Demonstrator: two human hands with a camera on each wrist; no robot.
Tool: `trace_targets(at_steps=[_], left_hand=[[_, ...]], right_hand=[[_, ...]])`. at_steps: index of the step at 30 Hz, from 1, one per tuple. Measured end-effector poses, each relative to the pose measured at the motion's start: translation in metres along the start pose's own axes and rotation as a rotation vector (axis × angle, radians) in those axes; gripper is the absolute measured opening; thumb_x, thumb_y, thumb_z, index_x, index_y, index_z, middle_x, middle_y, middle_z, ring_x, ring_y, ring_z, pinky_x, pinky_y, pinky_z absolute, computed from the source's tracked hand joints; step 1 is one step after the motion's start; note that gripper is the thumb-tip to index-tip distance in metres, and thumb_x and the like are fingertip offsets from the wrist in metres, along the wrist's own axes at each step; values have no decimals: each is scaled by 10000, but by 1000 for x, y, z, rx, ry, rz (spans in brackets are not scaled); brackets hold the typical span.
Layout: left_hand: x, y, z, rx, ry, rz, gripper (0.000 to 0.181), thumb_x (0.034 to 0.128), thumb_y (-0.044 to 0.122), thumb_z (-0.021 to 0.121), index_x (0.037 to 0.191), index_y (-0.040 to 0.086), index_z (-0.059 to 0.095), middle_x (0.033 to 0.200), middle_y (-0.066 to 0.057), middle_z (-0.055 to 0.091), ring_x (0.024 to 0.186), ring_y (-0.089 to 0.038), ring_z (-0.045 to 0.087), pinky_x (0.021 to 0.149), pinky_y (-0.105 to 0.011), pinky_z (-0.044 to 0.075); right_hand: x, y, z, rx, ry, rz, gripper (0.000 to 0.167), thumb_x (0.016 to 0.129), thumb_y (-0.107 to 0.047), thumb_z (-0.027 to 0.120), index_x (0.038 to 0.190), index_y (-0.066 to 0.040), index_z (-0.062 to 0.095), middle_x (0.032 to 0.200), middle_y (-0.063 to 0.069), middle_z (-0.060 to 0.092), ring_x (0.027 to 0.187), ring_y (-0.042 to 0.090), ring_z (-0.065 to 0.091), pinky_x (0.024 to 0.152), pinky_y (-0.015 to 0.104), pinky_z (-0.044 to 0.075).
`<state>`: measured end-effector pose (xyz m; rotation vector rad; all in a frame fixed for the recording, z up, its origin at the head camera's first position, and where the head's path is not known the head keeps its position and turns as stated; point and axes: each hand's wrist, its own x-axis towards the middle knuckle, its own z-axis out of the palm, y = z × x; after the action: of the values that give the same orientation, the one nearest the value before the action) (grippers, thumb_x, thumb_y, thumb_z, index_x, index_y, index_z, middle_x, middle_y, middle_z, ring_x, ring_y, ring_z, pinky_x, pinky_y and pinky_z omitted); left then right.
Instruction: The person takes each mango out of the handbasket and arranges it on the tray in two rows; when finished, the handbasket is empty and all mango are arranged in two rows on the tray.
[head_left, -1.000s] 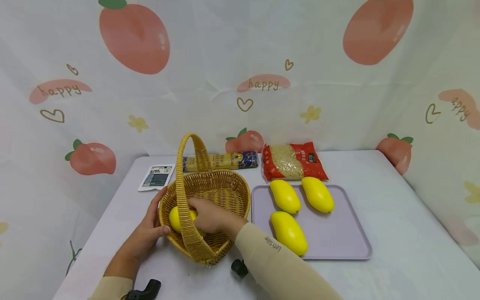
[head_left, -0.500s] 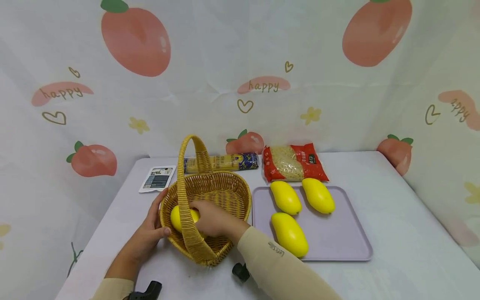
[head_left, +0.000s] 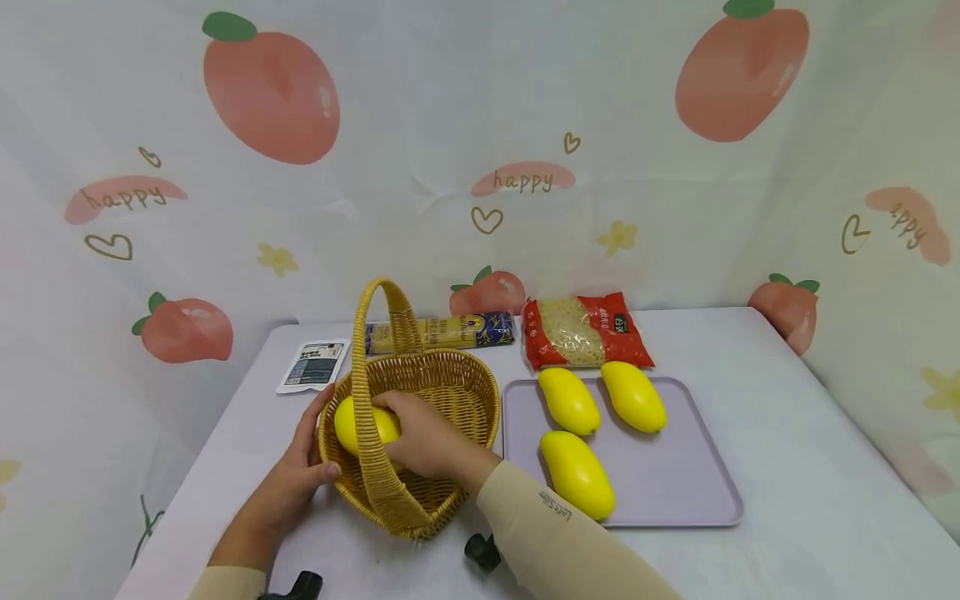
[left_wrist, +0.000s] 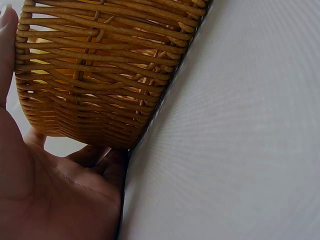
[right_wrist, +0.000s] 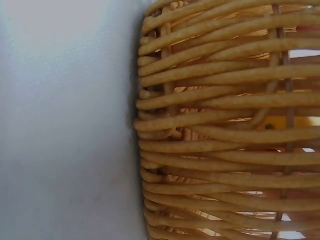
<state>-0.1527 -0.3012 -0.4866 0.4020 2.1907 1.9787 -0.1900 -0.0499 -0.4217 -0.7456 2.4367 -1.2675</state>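
The yellow wicker basket (head_left: 468,387) with a tall hoop handle stands left of centre. My left hand (head_left: 296,475) holds its left end, thumb at the front and fingers along the far side; in the left wrist view, that hand (left_wrist: 55,195) lies around the basket's woven wall (left_wrist: 100,75). Inside, my right hand (head_left: 423,437) grips a yellow mango (head_left: 347,427), partly hidden behind the handle. The right wrist view is mostly filled by the basket's outer wall (right_wrist: 220,105), the hand hidden behind it. More mangoes (head_left: 577,475) lie on a pale purple tray (head_left: 675,492).
Behind the basket lies a long noodle pack (head_left: 450,331). A red bag of pasta (head_left: 577,329) is behind the tray, and a small white packet (head_left: 313,367) at back left. A printed cloth (head_left: 420,108) hangs behind the white table (head_left: 810,433).
In the basket, my right hand and the mango have risen slightly, and more of the mango shows. My left hand stays at the basket's left end. The head view has tilted up a little.
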Motion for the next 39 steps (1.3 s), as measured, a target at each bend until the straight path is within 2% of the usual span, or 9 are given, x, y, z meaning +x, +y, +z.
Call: trace_targets(at_steps=[5,15,22,27,30,34,39], left_hand=[[-1,1,0,2,3,-3,1073,999,273,816,1757,387,66,1805,-122,-18,1520,-105,275,1119,-170,328],[-4,5,0,-1,19,-28,1092,979,242,832,1752,410,79,1803,-120,7,1502,-119,293,1105,-168,336],[-4,5,1,-19,17,-2,1093,973,185,825,1759,369,88,1798,-152,18,1463,-142,363,1100,-175,356],[-5,3,0,-21,14,9,1096,975,177,829,1760,361,86,1790,-188,49,1438,-113,431,1108,-196,382],[-5,2,0,-23,10,14,1098,981,179,831,1760,358,79,1779,-226,87,1405,-118,488,1097,-207,411],[-4,2,0,-30,7,19,1093,985,171,825,1761,353,77,1774,-233,86,1398,-115,488,1091,-199,412],[-2,2,1,-57,-9,28,1094,986,154,822,1762,338,73,1759,-256,104,1411,-108,475,1093,-206,411]], right_hand=[[-7,-3,-3,17,36,-10,636,962,-186,830,1547,-107,592,1483,10,603,1200,126,561,1002,307,494],[-31,-7,-19,113,68,-49,628,968,-228,827,1544,-139,594,1419,-26,586,1113,129,541,893,290,516],[-49,-5,-32,119,90,-78,666,974,-335,854,1555,-153,583,1473,-12,575,1187,141,545,961,317,517],[-65,0,-40,147,108,-72,658,963,-340,870,1539,-181,593,1453,-30,578,1200,155,564,1002,414,538],[-75,4,-45,177,114,-85,656,964,-331,869,1540,-188,589,1460,-52,579,1211,163,576,1011,428,535],[-89,9,-52,214,118,-102,661,969,-326,863,1549,-184,579,1490,-57,573,1225,202,594,983,393,540],[-105,12,-61,235,113,-94,655,977,-312,855,1551,-168,572,1493,-39,570,1229,235,587,1002,410,534]])
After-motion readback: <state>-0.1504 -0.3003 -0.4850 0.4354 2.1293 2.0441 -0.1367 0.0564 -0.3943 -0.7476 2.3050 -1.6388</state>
